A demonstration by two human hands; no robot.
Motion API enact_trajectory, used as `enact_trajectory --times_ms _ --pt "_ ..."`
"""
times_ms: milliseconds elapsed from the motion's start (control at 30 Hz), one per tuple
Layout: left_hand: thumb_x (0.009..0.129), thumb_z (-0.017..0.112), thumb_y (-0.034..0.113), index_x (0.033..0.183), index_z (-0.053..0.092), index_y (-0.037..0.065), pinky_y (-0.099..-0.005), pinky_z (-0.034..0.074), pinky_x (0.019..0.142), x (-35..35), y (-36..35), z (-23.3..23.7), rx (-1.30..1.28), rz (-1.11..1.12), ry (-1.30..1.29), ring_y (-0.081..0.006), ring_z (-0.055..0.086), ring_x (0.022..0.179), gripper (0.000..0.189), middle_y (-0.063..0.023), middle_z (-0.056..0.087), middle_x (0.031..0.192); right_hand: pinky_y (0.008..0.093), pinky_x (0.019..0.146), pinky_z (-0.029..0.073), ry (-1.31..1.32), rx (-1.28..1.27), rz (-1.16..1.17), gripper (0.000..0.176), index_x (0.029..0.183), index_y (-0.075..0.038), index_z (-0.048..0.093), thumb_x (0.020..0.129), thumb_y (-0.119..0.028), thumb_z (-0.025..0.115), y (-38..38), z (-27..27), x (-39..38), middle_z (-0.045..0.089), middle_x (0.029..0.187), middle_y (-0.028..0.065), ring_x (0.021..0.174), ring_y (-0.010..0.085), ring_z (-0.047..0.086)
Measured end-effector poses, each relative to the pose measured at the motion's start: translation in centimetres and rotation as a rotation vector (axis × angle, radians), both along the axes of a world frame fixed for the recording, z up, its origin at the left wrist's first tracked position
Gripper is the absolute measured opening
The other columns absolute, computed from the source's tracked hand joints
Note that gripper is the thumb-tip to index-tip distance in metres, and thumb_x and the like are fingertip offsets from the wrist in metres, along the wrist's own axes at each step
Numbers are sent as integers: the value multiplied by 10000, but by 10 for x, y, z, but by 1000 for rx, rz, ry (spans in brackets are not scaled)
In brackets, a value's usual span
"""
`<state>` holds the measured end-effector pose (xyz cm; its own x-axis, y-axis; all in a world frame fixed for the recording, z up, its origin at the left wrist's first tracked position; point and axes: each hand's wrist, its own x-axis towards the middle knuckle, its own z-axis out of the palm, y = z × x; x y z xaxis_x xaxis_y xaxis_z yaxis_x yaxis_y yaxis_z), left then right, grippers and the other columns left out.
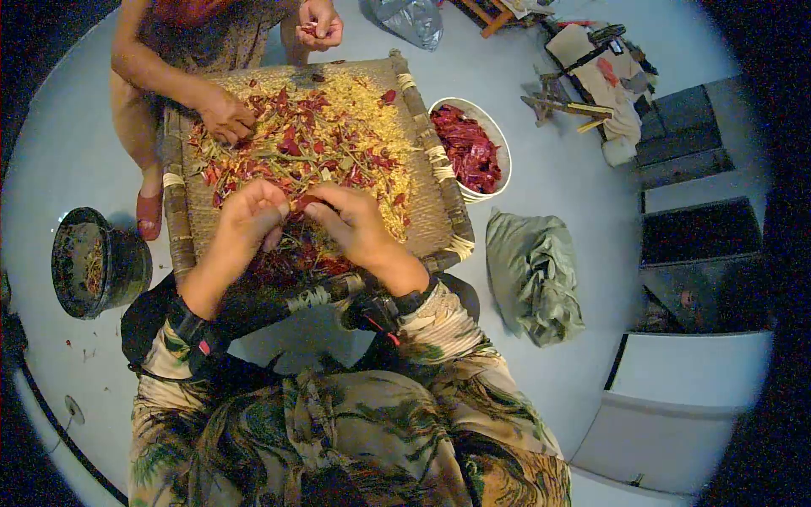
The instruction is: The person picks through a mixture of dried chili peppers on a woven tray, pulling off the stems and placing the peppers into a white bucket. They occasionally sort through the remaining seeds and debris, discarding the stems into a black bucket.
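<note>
My left hand (251, 221) and my right hand (359, 226) meet above the near part of a woven tray (435, 232) with a wooden frame. Their fingers are pinched together on a small dried red chili (308, 203), mostly hidden by the fingertips. Below and around them lie many dried red chilies (291, 139), with stems and a thick spread of yellow seeds (346, 97). Across the tray, a co-worker's hand (226, 117) reaches into the chilies at the left. The co-worker's other hand (321, 25) is raised past the far edge, holding small red bits.
A white bucket (504, 173) of red chili pieces stands right of the tray, with a grey-green sack (534, 275) nearer me. At the left is a black bucket (127, 275) with scraps inside. A dark plastic bag (411, 21) and a cluttered stand (591, 80) are farther back.
</note>
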<state>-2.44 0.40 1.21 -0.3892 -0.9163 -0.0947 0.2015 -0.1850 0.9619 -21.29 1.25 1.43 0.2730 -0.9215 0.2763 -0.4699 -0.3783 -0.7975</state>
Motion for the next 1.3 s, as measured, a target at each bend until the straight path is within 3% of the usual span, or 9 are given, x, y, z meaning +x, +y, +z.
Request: enact_trajectory --times_ms 267,367,400,433,533,633,1000,1200,1300 --pt "858 546 155 850 496 60 -210 353 424 16 3 39 80 157 312 -68 423 488 108 -13 513 715 253 659 458 -229 35 -436 178 887 8 605 880 -157 538 -35 -1 -78 624 756 36 687 124 569" --pt "870 537 129 853 498 60 -223 461 542 21 4 45 142 157 339 -86 504 578 81 -48 570 813 250 551 448 -249 16 -615 186 853 -5 597 880 -178 535 -80 -32 -192 611 721 51 610 132 565" --pt "870 538 124 853 497 60 -237 477 564 21 3 44 147 178 334 -87 512 588 78 -48 570 810 348 618 449 -320 114 -807 261 768 5 619 829 -245 581 -69 5 -179 631 694 105 638 209 575" --pt "869 539 120 853 497 61 -251 493 585 21 1 43 150 200 330 -88 520 598 75 -48 570 808 376 663 458 -259 -61 -897 327 850 46 624 817 -277 586 -99 -54 -253 647 800 163 706 257 598" --pt "867 538 104 846 492 61 -282 525 635 23 -3 34 147 263 318 -92 534 611 67 -46 566 795 377 687 467 101 8 -1047 337 953 42 620 830 -269 574 -98 -42 -281 653 861 155 743 253 601" --pt "859 540 86 873 501 49 -293 535 650 24 -7 30 140 303 301 -98 546 623 56 -45 563 785 253 576 444 16 -14 -934 258 932 21 610 843 -221 606 -89 -35 -256 629 804 71 656 127 547" --pt "890 433 80 1008 525 -22 -319 541 664 29 -12 17 227 308 427 -117 557 659 181 -49 552 800 315 764 473 274 700 423 260 1067 -58 600 817 -128 611 -33 -52 -78 648 931 83 842 175 600" --pt "892 467 139 979 535 2 -295 524 641 34 -17 -4 182 140 374 -105 524 633 176 -32 538 771 344 950 382 381 210 409 514 1312 -91 403 825 -91 568 -33 -89 -26 525 1217 164 1105 286 512" --pt "886 505 195 961 537 35 -268 499 627 31 -14 -3 189 164 332 -92 491 617 180 -7 522 757 356 1016 321 318 285 237 551 1327 -73 371 815 -115 570 -64 -110 -41 441 1311 179 1224 302 408"
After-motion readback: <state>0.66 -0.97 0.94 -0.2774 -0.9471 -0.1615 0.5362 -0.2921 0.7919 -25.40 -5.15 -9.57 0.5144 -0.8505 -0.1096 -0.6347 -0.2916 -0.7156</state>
